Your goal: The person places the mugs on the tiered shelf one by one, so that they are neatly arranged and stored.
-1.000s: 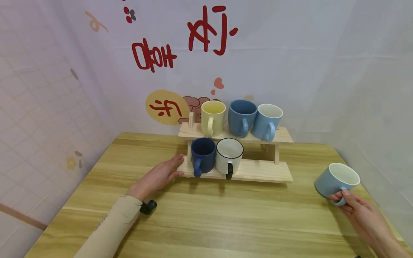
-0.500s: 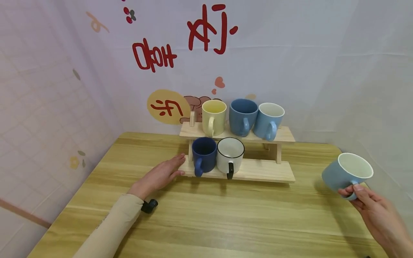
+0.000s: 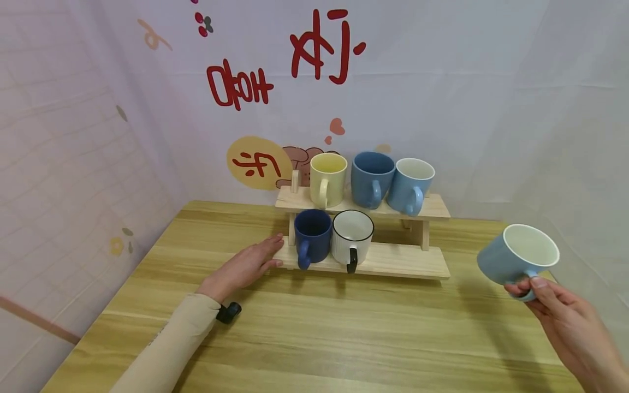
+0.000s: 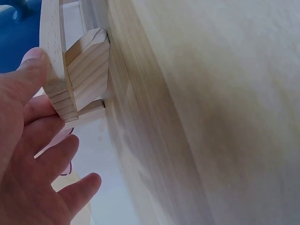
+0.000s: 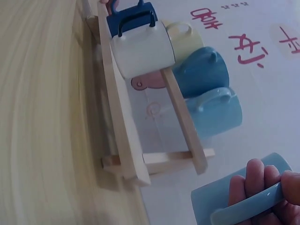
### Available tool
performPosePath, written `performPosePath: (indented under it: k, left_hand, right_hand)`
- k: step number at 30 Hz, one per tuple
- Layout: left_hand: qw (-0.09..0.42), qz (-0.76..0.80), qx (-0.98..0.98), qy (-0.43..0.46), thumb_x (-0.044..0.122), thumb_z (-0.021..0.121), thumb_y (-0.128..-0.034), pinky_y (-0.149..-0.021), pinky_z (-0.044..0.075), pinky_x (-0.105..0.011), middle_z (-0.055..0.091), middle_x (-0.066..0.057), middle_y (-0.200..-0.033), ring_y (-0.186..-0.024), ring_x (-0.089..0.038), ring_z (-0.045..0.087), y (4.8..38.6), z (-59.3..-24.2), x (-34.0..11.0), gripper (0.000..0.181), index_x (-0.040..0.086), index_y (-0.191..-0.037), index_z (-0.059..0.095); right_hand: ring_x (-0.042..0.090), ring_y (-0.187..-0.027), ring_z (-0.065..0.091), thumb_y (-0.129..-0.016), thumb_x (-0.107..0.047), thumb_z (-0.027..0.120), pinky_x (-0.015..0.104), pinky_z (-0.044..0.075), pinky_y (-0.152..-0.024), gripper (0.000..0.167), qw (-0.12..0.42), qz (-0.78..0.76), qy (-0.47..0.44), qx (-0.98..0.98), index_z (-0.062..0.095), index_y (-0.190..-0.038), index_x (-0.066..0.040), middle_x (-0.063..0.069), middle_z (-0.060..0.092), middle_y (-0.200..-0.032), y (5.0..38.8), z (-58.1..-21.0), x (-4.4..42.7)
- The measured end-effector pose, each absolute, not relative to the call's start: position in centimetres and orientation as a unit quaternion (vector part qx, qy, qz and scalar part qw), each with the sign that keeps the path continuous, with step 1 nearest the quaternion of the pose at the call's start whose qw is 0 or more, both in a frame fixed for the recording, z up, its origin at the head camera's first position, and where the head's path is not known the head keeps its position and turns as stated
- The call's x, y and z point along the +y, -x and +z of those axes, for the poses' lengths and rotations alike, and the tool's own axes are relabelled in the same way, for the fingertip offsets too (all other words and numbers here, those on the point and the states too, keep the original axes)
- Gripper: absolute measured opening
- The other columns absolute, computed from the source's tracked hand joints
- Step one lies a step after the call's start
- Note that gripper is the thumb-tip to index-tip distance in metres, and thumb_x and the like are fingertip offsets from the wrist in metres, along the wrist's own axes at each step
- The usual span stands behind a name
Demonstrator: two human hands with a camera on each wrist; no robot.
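Observation:
My right hand (image 3: 565,311) pinches the handle of a light blue mug (image 3: 501,259) with a white inside. It is tilted and held off the table, to the right of a two-tier wooden rack (image 3: 408,259). The right wrist view shows fingers through the mug's handle (image 5: 248,206). My left hand (image 3: 241,270) rests at the left end of the rack's lower board, its fingers fairly straight. In the left wrist view, thumb and fingers touch the board's end (image 4: 63,103). On that lower board stand a dark blue mug (image 3: 313,237) and a white black-rimmed mug (image 3: 351,240).
The upper board carries a yellow mug (image 3: 327,183), a mid-blue mug (image 3: 371,180) and another light blue mug (image 3: 409,188). Bare board lies right of the white mug. The rack stands on a wooden table (image 3: 344,327), with a printed cloth (image 3: 442,82) behind.
My right hand has lifted the light blue mug off the table, first up and right, then slightly back left, tilting it more. My left hand has stayed at the rack's end.

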State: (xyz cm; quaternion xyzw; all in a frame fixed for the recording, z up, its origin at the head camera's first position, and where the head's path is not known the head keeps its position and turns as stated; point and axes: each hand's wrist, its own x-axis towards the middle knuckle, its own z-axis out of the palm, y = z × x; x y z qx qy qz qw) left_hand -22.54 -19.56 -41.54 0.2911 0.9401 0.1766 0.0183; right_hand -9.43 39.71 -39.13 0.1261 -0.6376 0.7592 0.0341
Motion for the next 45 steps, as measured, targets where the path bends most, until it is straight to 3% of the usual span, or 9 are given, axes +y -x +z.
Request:
performPosePath:
  k: [11,30,45]
  left_hand:
    - [0.024,0.183,0.94,-0.287,0.035,0.056,-0.108,-0.118,0.034,-0.058,0.032,-0.017,-0.166,-0.148,-0.036,0.039,22.5,-41.5,-19.5,0.061,0.002,-0.157,0.042]
    - [0.017,0.175,0.939,-0.295,0.034,0.056,-0.1081,-0.117,0.036,-0.057,0.033,-0.019,-0.165,-0.148,-0.037,0.04,22.7,-41.7,-19.5,0.061,0.0,-0.156,0.042]
    - [0.012,0.175,0.937,-0.301,0.035,0.056,-0.1077,-0.117,0.036,-0.055,0.034,-0.018,-0.164,-0.147,-0.037,0.04,22.7,-41.8,-19.6,0.061,0.0,-0.157,0.042]
  right_hand:
    - [0.017,-0.114,0.07,-0.111,0.005,0.026,0.02,0.051,-0.1,0.036,0.023,0.76,-0.181,-0.623,0.062,-0.115,0.009,0.011,0.073,-0.114,9.9,-38.4,36.4]
    - [0.014,-0.109,0.07,-0.112,-0.002,0.035,0.018,0.048,-0.099,0.031,0.002,0.739,-0.141,-0.659,0.065,-0.111,0.006,0.004,0.073,-0.108,10.7,-37.7,32.3]
    - [0.014,-0.105,0.07,-0.113,-0.01,0.041,0.018,0.049,-0.098,0.031,-0.01,0.704,-0.127,-0.698,0.066,-0.109,0.009,0.001,0.071,-0.102,11.3,-37.7,28.6]
